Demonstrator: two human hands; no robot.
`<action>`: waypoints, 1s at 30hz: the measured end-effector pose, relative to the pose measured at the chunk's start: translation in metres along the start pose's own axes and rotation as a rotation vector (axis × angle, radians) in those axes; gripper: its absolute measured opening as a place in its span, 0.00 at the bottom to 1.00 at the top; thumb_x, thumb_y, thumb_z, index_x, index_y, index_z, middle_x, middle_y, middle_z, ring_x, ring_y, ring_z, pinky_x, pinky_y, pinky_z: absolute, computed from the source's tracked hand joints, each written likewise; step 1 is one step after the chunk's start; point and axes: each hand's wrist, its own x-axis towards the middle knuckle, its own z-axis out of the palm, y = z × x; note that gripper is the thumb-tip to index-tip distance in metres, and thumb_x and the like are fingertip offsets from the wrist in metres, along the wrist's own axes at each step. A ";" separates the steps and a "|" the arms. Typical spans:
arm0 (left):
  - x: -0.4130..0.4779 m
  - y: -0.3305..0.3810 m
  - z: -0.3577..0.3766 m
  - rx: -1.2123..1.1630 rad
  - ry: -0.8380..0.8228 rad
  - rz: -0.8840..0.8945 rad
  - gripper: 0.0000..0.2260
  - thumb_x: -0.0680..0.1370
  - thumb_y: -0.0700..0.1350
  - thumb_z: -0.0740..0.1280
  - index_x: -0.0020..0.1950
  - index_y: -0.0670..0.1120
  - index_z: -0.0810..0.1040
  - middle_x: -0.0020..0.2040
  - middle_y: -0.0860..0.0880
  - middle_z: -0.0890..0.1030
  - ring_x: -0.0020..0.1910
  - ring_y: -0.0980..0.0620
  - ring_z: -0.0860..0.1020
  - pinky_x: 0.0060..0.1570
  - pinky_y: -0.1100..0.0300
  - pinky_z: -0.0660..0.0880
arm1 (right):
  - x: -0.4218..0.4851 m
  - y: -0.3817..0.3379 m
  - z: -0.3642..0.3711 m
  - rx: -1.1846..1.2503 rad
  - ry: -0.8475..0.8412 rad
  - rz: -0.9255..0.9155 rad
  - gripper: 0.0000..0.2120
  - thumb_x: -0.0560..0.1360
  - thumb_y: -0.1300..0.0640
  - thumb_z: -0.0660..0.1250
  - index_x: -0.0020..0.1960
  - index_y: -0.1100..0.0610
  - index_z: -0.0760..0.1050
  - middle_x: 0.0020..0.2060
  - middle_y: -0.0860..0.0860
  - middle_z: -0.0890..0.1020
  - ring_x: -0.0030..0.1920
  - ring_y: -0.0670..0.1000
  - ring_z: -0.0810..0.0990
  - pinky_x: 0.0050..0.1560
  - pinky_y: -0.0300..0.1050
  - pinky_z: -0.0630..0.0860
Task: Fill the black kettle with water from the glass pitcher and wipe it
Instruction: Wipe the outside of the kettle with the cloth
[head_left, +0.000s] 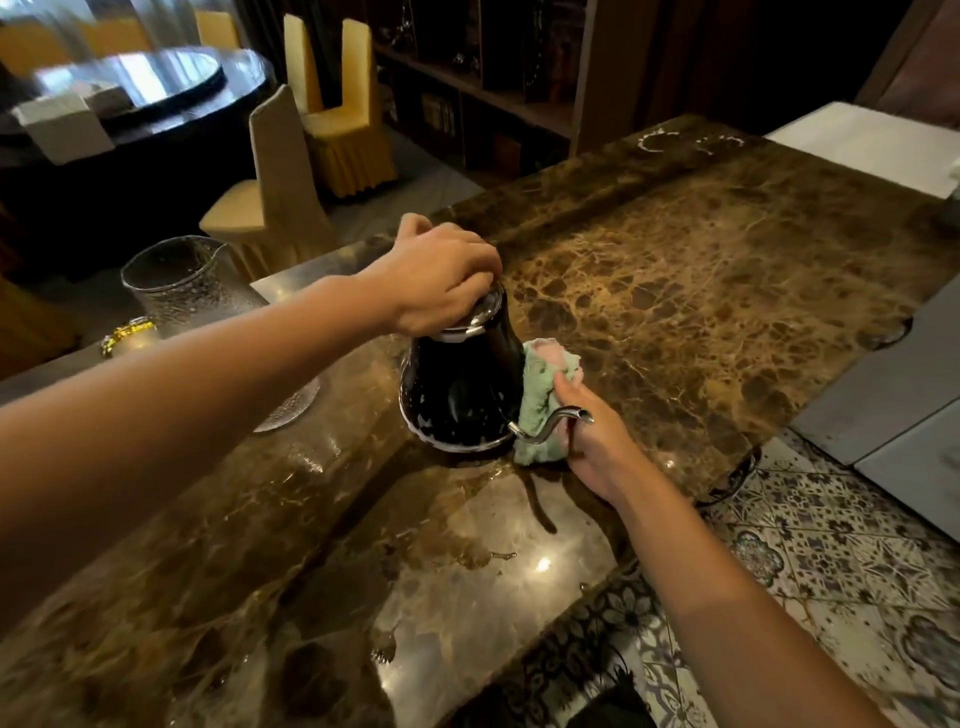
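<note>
- Dim dining room is showing behind: round dark table with a glass turntable (130, 83), yellow-covered chairs (343, 130), dark wooden shelving (498, 78), patterned tile floor (831, 561) lying to the right.
- Brown veined marble worktop (701, 260) is carrying everything; near part is looking wet, with a puddle glinting in front of the kettle.
- Textured clear glass pitcher (192, 286) is standing upright at the left edge, well apart from the kettle, beyond the left forearm.
- Glossy black cone-shaped kettle (460, 389) is sitting upright mid-worktop, long axis vertical, thin chrome gooseneck spout (553, 423) pointing right and towards the wearer.
- Left hand (441, 280) is pressing down on the lid, grip closed over the top, steadying the body.
- Right hand (597, 447) is the nearer one to the right flank; grip is holding a bunched pale green cloth (540, 400) against the kettle's side, just behind the spout.
- Judgement: filling looks done, wiping is under way. Next stroke is turning on the spout: it is crossing in front of the cloth, so the cloth probably needs routing around or under it, left hand bracing.
</note>
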 end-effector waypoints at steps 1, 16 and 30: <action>0.001 -0.002 0.001 -0.067 -0.022 0.042 0.16 0.82 0.46 0.54 0.62 0.49 0.79 0.62 0.50 0.79 0.65 0.49 0.73 0.68 0.47 0.61 | -0.006 0.005 -0.002 0.139 0.038 0.032 0.22 0.82 0.53 0.57 0.73 0.59 0.69 0.65 0.57 0.79 0.62 0.55 0.79 0.66 0.51 0.73; -0.009 0.016 0.030 -0.335 0.284 -0.162 0.17 0.82 0.44 0.53 0.60 0.49 0.81 0.55 0.49 0.83 0.52 0.53 0.79 0.49 0.60 0.72 | -0.076 -0.009 0.024 0.699 0.130 -0.064 0.21 0.81 0.49 0.56 0.64 0.60 0.78 0.63 0.59 0.80 0.66 0.58 0.76 0.72 0.58 0.65; -0.015 0.048 0.041 -0.277 0.466 -0.419 0.16 0.82 0.45 0.53 0.61 0.48 0.79 0.57 0.49 0.82 0.55 0.46 0.79 0.47 0.54 0.68 | -0.143 -0.140 -0.019 0.457 0.243 -0.602 0.23 0.83 0.45 0.53 0.73 0.54 0.70 0.68 0.58 0.77 0.64 0.61 0.79 0.61 0.63 0.76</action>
